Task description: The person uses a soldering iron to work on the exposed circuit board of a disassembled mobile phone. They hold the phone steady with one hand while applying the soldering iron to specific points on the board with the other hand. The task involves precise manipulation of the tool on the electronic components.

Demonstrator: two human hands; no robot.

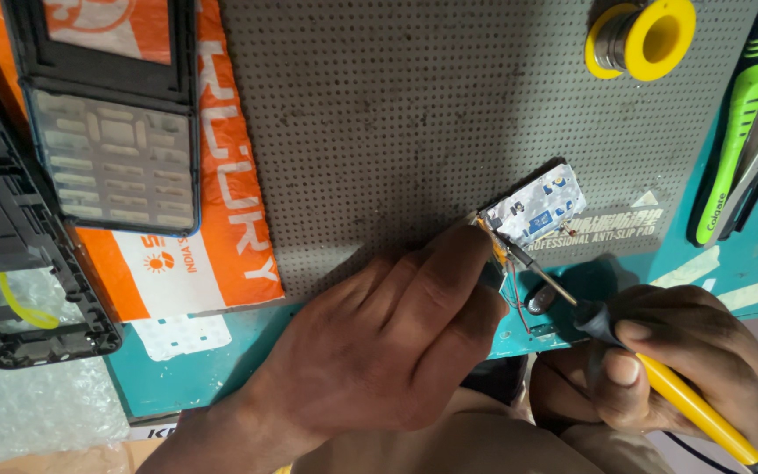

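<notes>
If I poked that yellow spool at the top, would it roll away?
Probably, if nudged sideways: the yellow spool looks round with wide flanges, lying loose on the dotted grey mat. The mat's bumpy surface might slow it. With wire wound on its core, it likely feels heavy for its size.
</notes>
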